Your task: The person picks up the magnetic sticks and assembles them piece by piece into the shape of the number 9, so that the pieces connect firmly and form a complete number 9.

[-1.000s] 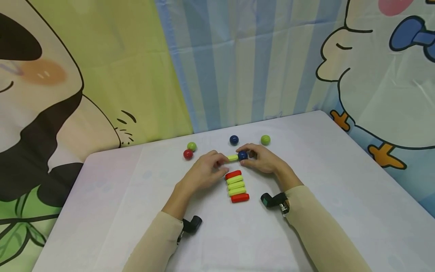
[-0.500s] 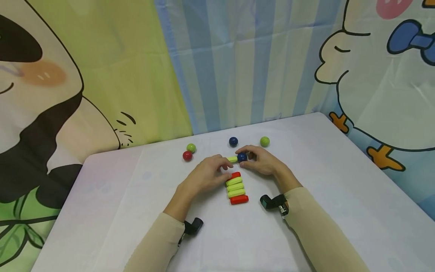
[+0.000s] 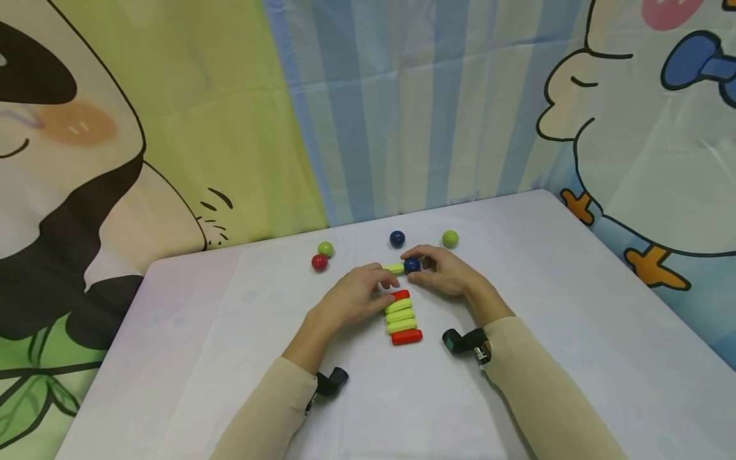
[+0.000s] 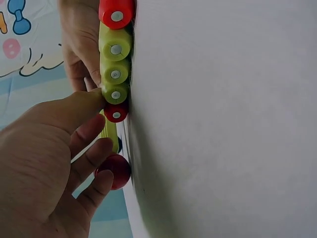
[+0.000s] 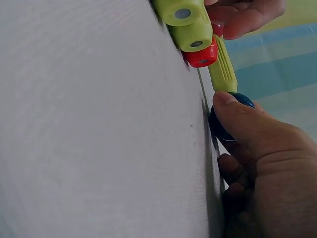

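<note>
Crosswise, a yellow rod (image 3: 395, 269) points rightward, touching a blue ball (image 3: 411, 266).

Far yellow rod (image 3: 395, 269) partly behind left fingers (image 3: 386, 277), 2 sleeves (image 3: 264, 409) cropped below

The left hand (image 4: 42, 156) is touching the rods (image 4: 117, 69) toward their far end; a red ball (image 4: 120, 171) is lying beyond.

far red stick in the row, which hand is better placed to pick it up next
Probably the left hand: its thumb is right at the far red stick, at its left end, and holds nothing. The right hand is busy gripping a blue ball against a yellow stick.
</note>
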`<state>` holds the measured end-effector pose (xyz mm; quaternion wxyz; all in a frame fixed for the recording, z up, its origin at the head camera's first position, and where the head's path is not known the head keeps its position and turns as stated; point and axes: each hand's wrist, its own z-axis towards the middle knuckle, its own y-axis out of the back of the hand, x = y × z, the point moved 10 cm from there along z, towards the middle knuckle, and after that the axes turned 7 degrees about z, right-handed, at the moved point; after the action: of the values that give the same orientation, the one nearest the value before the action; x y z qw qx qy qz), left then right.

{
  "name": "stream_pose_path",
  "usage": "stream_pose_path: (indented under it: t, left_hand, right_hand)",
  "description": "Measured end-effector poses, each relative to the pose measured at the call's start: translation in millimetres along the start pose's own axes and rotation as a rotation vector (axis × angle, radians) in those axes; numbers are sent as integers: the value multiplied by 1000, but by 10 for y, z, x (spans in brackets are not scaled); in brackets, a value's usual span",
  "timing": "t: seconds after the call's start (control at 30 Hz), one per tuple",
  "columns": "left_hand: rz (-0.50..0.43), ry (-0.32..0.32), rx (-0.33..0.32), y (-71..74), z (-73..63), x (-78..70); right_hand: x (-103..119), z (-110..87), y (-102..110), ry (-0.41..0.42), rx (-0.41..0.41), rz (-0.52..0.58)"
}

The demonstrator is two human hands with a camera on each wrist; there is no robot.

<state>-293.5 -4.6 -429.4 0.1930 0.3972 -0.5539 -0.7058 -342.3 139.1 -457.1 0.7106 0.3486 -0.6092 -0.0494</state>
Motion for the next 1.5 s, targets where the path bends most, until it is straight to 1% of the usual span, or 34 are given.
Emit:
stream_pose_path:
  t: [0.17,0.3,0.57,0.7,0.8,1.0,1.13,1.33,1.43,1.5]
  left_hand:
    - [9,-10,0,-8,15,-18]
    - [35,-16,3,-15,17,-25]
    - [72,-11,40,-61,20,-16]
    - [84,-11,42,-73,18,-11]
    - [84,-6,28,-59,9,-4]
    - [60,28,-22,19,-27,44]
    - [22,44,-60,85,-76,97]
    - [-43,60,-125,179,-169,176]
    - [-60,62,-138,199,-196,202]
    - [-71,72,-131,200,-214,225]
  right_hand:
    - [-5,1,17,6,-3,-11]
    - [-6,8,8,-1,5,-8]
    - [-34,-1,9,-14,6,-5]
    - [-43,-6,13,-15,5,-1]
    - [-47,-2,12,-14,4,-1]
    - [-38,-1,11,-25,1,-2]
    - [-18,4,2,-32,2,-3]
    - [-13,14,4,-19,3,-15]
    - [-18,8,9,-24,0,-11]
    - [-22,6,6,-31,0,-7]
